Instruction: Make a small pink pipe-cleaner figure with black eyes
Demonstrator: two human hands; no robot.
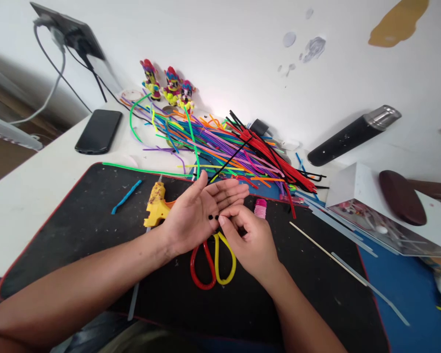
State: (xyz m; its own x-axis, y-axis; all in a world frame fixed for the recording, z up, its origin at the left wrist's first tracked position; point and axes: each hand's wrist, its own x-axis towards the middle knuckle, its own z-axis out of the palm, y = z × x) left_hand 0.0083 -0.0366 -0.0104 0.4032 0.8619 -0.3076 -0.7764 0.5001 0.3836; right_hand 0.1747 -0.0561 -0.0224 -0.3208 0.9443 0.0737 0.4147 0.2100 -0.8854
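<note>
My left hand (pixel 202 213) is open, palm up, over the black mat (pixel 95 235). Two small round black pieces (pixel 210 217) sit side by side on its palm. My right hand (pixel 252 238) reaches in from the right, thumb and forefinger pinched at the nearer black piece (pixel 216 217). Below both hands lie scissors with one red and one yellow handle (pixel 225 264); their blades are hidden. A yellow hot glue gun (pixel 156 206) rests beside my left hand, partly covered by it. Left of it is a short blue pipe cleaner (pixel 127 197).
Behind the hands lies a heap of coloured pipe cleaners (pixel 220 139). Small colourful figures (pixel 172 86) stand by the wall. A phone (pixel 98 131) is at left, a black flask (pixel 353 135) and white box (pixel 393 211) at right. A thin wooden stick (pixel 327 252) crosses the mat.
</note>
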